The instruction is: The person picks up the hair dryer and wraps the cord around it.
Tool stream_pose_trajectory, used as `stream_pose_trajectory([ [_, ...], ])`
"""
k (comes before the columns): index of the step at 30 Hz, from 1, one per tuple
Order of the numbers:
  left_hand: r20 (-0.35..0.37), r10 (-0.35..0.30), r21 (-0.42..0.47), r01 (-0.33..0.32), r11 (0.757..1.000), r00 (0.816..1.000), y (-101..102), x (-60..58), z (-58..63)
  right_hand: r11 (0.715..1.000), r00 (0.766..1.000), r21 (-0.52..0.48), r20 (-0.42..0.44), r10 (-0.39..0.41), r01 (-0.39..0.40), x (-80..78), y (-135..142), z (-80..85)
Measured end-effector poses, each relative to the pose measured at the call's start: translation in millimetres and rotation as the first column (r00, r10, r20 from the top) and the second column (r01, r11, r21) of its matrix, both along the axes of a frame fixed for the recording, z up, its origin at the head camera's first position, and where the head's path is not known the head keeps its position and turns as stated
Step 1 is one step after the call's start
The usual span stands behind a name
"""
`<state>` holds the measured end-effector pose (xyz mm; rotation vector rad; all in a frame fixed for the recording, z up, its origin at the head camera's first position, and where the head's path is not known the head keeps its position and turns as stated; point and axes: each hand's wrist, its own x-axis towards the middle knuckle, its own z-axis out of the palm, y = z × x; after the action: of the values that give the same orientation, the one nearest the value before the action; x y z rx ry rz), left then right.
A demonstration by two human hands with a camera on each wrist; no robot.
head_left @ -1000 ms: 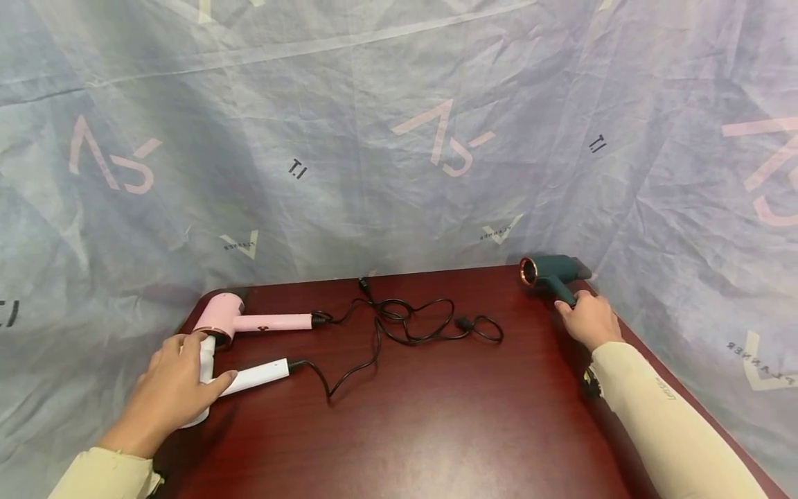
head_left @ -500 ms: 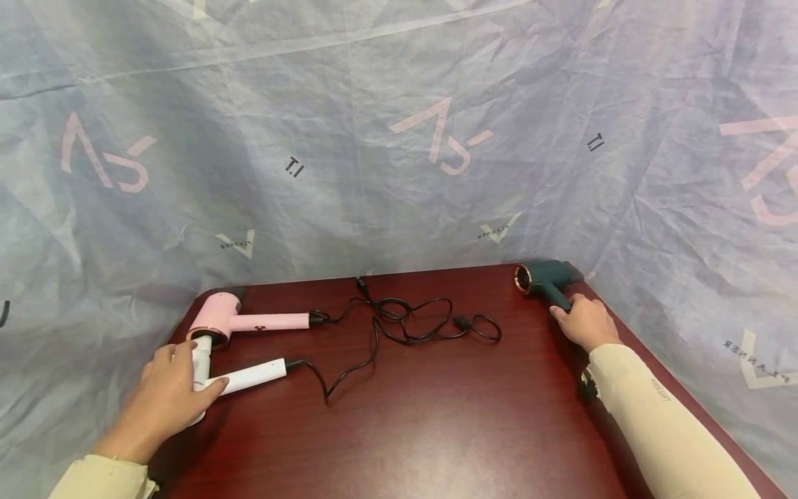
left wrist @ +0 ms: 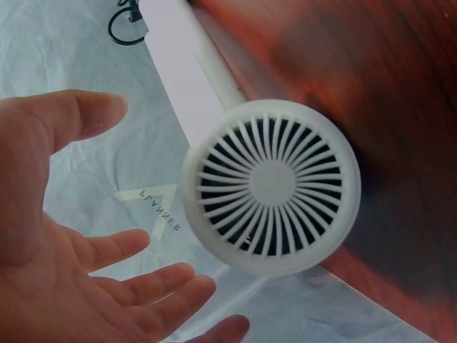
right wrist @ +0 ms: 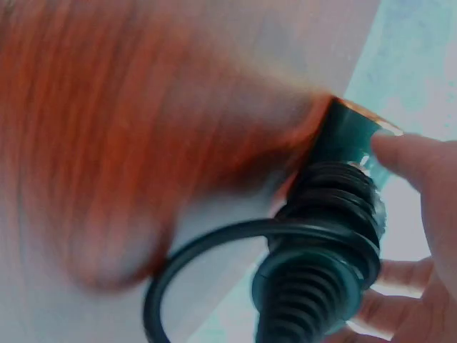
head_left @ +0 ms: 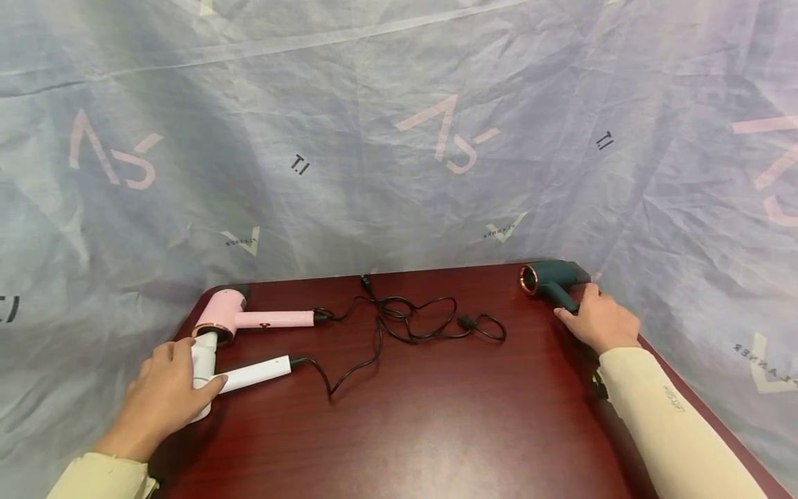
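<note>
Near the far right corner of the table [head_left: 436, 409], the green dryer [head_left: 553, 275] had its copper-rimmed mouth facing left and its handle angled back toward me. My right hand [head_left: 603, 320] was at the end of that handle, thumb tip laid against it; the other fingers ran behind the cord sleeve [right wrist: 307, 300], so I could not tell whether they had closed. At the left edge, my left hand [head_left: 161, 388] arched over the white dryer [head_left: 249, 375], thumb well apart from the spread fingers and nothing clasped between them. That dryer's handle pointed in from the edge, and its front sat at the mouth of the pink dryer [head_left: 249, 319]; whether they touched I could not see.

Good handling on the right, I judged, meant thumb on the handle's solid body, not on the bendy sleeve, with the cord loop [right wrist: 271, 227] clear of my fingers. On the left, a round barrel might well swivel, so even pressure from both sides seemed wisest, without nudging the pink one. Loose cords [head_left: 411, 339] mid-table called for slow, short moves.
</note>
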<state>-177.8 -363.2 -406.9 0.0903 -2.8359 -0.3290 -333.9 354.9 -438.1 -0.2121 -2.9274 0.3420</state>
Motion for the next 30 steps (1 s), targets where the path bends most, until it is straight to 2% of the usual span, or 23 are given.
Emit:
stream_pose_trajectory([
  [5, -0.037, -0.008, 0.007, 0.008, 1.000, 0.999, -4.3, -2.3, -5.7, 0.998, 0.998, 0.057, -0.062, 0.018, -0.015, 5.8, -5.3, 7.4],
  [9, -0.074, -0.018, 0.007, 0.019, 1.000, 0.997, -9.3, -4.5, -10.2, 0.992, 0.991, 0.114, -0.116, 0.062, -0.049, 9.0, -9.9, 9.9],
  [14, -0.055, 0.006, 0.006, -0.005, 1.000, 0.998, -12.9, -7.4, -13.2, 0.976, 0.971, 0.190, -0.194, 0.140, -0.103, 15.0, -19.2, 7.0],
  [18, -0.005, 0.042, 0.020, -0.042, 0.999, 0.999, -16.8, -10.2, -16.2, 0.965, 0.960, 0.227, -0.211, 0.184, -0.135, 19.2, -26.4, 6.0],
  [21, 0.081, 0.079, 0.032, -0.082, 0.996, 0.994, -19.3, -12.6, -16.5, 0.961, 0.960, 0.225, -0.191, 0.205, -0.160, 21.7, -30.0, 7.4],
  [25, 0.196, 0.126, 0.039, -0.136, 0.990, 0.972, -22.2, -15.1, -16.5, 0.962, 0.961, 0.200, -0.168, 0.219, -0.185, 25.8, -33.9, 11.5],
  [30, 0.268, 0.147, 0.049, -0.166, 0.985, 0.952, -27.2, -15.5, -17.9, 0.960, 0.950, 0.146, -0.171, 0.262, -0.238, 31.8, -41.1, 20.1],
])
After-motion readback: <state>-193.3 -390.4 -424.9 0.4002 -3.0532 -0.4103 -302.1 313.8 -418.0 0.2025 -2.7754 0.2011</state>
